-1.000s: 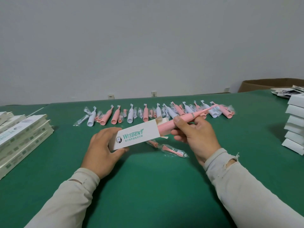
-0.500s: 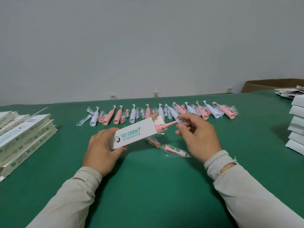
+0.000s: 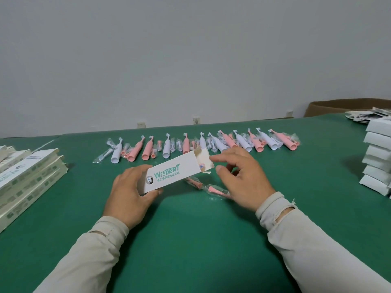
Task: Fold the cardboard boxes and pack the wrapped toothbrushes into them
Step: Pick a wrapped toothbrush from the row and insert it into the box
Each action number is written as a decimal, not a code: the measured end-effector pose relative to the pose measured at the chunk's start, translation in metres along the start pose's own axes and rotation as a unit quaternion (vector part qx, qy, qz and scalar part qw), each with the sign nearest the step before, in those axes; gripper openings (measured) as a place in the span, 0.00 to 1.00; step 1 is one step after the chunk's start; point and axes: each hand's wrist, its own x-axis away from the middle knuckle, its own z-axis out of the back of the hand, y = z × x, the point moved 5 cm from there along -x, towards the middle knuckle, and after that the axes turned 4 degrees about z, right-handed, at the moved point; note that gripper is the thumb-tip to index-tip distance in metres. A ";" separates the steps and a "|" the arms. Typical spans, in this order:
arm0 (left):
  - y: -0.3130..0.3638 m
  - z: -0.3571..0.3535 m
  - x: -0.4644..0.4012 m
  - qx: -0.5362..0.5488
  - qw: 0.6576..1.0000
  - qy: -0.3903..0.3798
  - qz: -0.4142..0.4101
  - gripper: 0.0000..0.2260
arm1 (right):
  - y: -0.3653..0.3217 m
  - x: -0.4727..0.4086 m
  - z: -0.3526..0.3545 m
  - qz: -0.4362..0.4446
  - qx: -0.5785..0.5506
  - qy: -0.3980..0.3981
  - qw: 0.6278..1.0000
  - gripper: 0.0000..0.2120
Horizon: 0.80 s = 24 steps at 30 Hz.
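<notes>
Head view: I log the left hand (image 3: 129, 193) gripping the box (image 3: 172, 173) at its closed end, thumb under, fingers behind. Right hand (image 3: 243, 176) sits at the open end, fingers loosely spread, index tip touching the flap (image 3: 204, 158) (holding nothing). Brush (image 3: 201, 165) tip just visible inside the mouth. Two wrapped heads (image 3: 211, 188) lie below the right fingers.
</notes>
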 end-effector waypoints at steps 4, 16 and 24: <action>0.002 0.000 0.000 -0.014 1.000 0.004 -0.008 0.26 | 0.005 0.005 -0.020 -0.040 -0.004 -0.083 0.996 0.13; -0.002 0.006 -0.003 -0.038 0.999 0.032 0.016 0.25 | 0.021 -0.005 0.023 -0.117 0.016 0.069 0.991 0.10; -0.003 0.007 -0.001 -0.035 0.998 0.036 0.034 0.25 | 0.028 0.006 -0.001 -0.172 0.335 -0.282 0.882 0.07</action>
